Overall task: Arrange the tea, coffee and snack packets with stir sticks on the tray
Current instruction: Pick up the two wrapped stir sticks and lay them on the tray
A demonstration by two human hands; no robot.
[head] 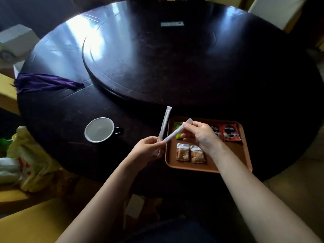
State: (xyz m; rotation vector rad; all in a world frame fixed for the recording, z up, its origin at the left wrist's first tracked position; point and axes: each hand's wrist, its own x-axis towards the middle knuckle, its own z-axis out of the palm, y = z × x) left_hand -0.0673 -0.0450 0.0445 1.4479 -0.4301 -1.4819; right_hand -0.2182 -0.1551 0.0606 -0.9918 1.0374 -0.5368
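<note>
The left hand [147, 148] was closed around the lower ends of two white paper-wrapped stir sticks, just off the left rim of the brown tray [228, 165]. One stick [164, 123] stood nearly upright, its top leaning slightly away over the bare table. The other stick [177, 132] slanted to the right across the tray's left edge, and the right hand [201, 135] pinched its upper end between thumb and fingertips above the tray.

On the tray, a green tea packet [178, 126] lay at the far left corner, partly hidden behind the slanted stick. Two red Nescafé coffee sachets [230, 132] sat side by side along the far right edge, the left one partly covered by the right hand. Two clear snack packets [191, 153] with brown contents lay touching each other near the tray's front left, leaving the tray's right front part bare.

The tray sat close to the near edge of the dark round table [70, 111]. A white-lined cup [100, 129] with a dark handle stood to the tray's left, apart from it. A purple cloth [45, 83] lay near the table's left edge, beside the raised turntable [157, 67].
</note>
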